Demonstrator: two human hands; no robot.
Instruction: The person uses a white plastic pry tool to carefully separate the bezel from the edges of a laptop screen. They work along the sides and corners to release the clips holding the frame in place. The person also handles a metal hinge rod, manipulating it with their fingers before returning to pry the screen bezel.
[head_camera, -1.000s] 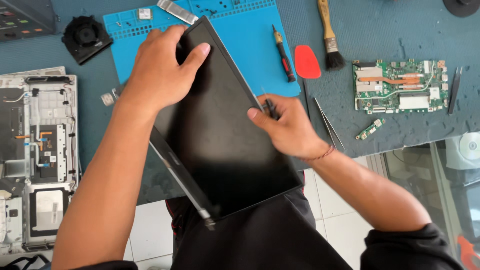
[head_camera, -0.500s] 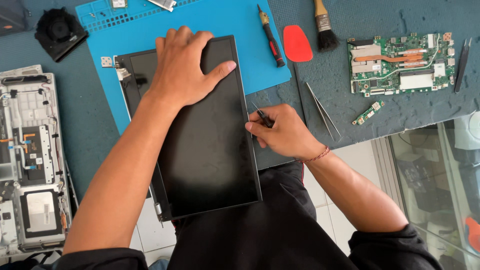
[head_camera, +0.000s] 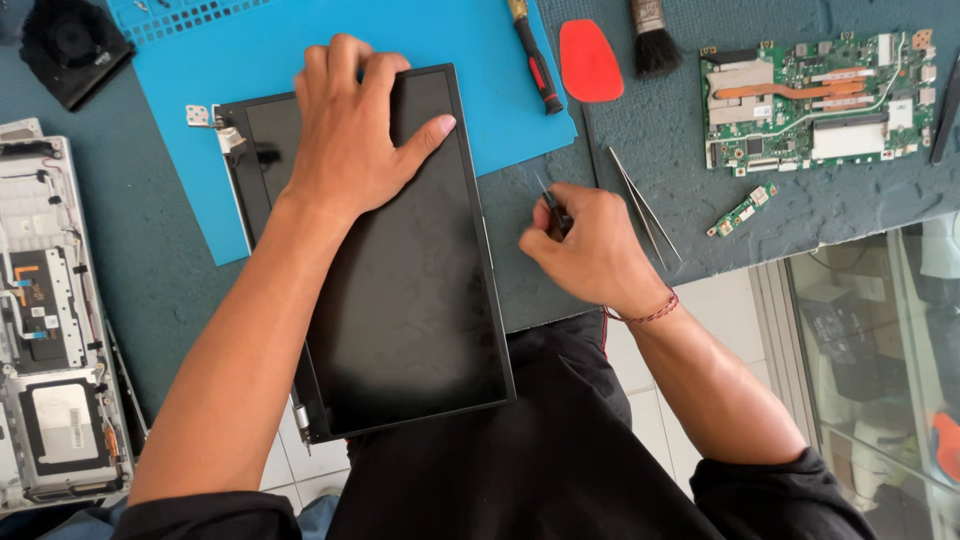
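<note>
We are working over a dark teal felt-covered table, and on it a bright blue rectangular work mat is lying under the far end of our main piece. That piece, a flat black laptop screen panel with a thin dark frame, is lying glass-up, its near end hanging past the table edge over our lap. At the left edge an opened grey laptop base with bare internals is sitting flat. A green circuit board with a copper heat pipe is resting at the far right, well apart from the panel.

We are pressing our left hand open and flat on the upper part of the panel, fingers spread toward its far edge. Our right hand is curling closed around a small black tool, just beside the panel's right edge and not touching it.

Near that hand, thin metal tweezers are lying on the felt. Farther off, a red plastic pry pick is resting beside a screwdriver with a red and black handle.
</note>
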